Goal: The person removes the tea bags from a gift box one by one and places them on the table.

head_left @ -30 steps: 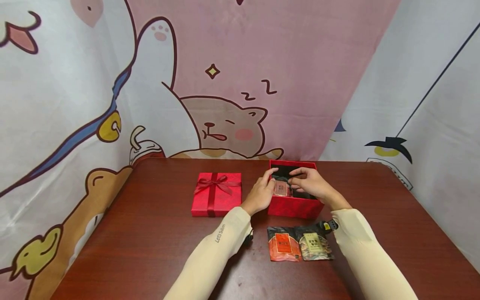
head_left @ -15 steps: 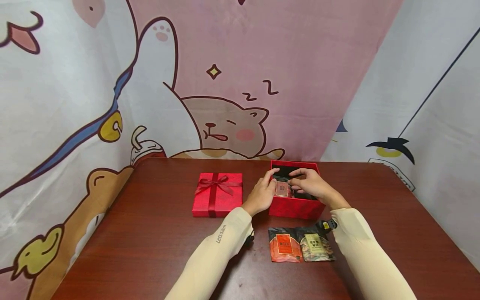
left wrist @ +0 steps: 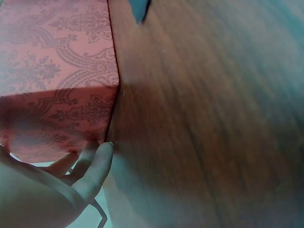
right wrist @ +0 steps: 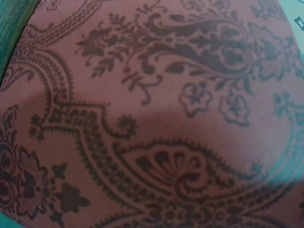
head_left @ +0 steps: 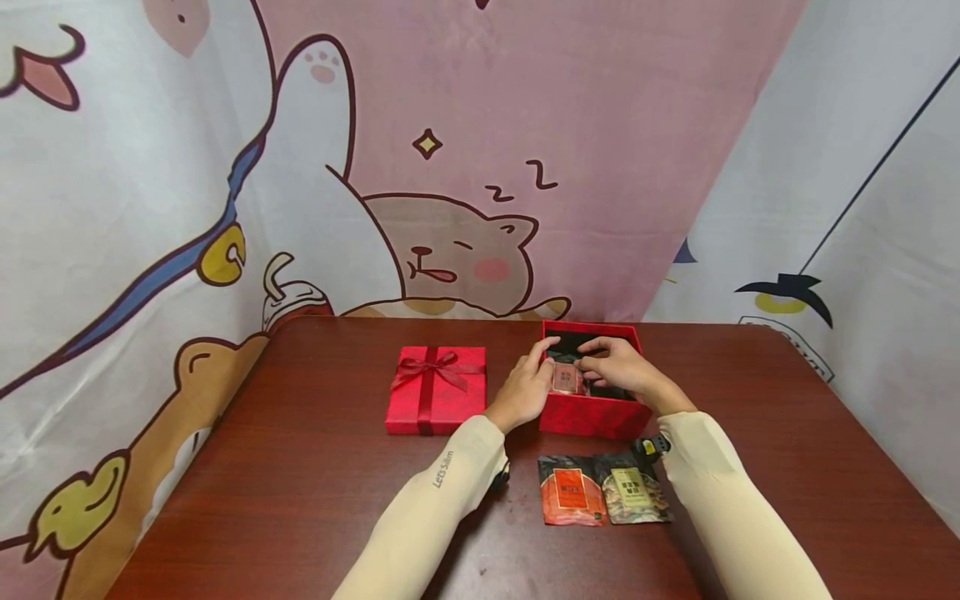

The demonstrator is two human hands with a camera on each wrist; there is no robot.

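Observation:
An open red patterned box (head_left: 596, 416) with a dark inside stands at the right rear; its outer walls also show in the left wrist view (left wrist: 57, 57) and fill most of the right wrist view (right wrist: 161, 114). My left hand (head_left: 521, 389) grips its left wall, thumb over the rim, fingers (left wrist: 97, 166) against the outside. Inside, near that wall, lies a packet with a pinkish label (head_left: 566, 377). My right hand (head_left: 626, 371) reaches in from the right, curled fingers and thumb at the packet's upper right edge; the box partly hides the contact.
Left of the box lies a red lid (head_left: 405, 408) with a dark red ribbon bow. In front of the box, an orange-red packet (head_left: 572, 492) and a packet with a pale green label (head_left: 632, 490) lie side by side on the brown table (head_left: 300, 500). A printed curtain hangs behind.
The head view has shifted slightly. My right wrist has moved a little, while its fingers stay at the packet; my left hand keeps its place on the box.

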